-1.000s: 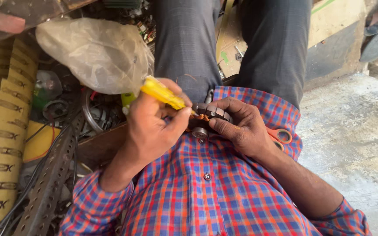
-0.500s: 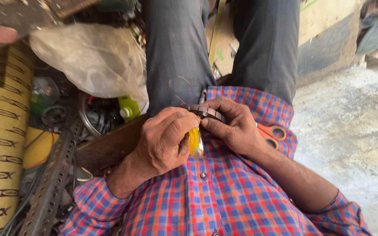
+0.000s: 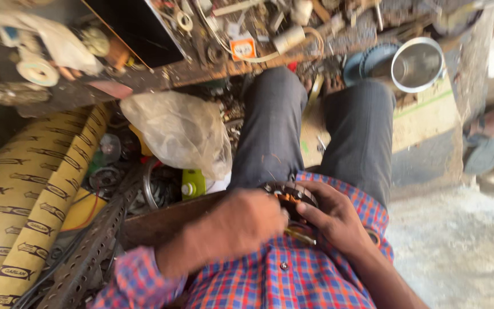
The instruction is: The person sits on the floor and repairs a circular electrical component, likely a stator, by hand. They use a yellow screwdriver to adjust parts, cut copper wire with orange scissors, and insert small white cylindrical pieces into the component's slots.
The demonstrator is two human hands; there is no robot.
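While both hands clasp it | round motor part (image 3: 289,195) between right fingers (image 3: 315,213) | left fingers (image 3: 270,220) closed on it

A cluttered wooden workbench (image 3: 212,68) runs across the top of the frame, strewn with small parts and wire. Rough grey concrete floor (image 3: 458,252) fills the lower right — brightly lit by daylight. Yellow printed rolls (image 3: 24,194) lean at the left, beside a perforated metal angle bar (image 3: 87,257) — dim there
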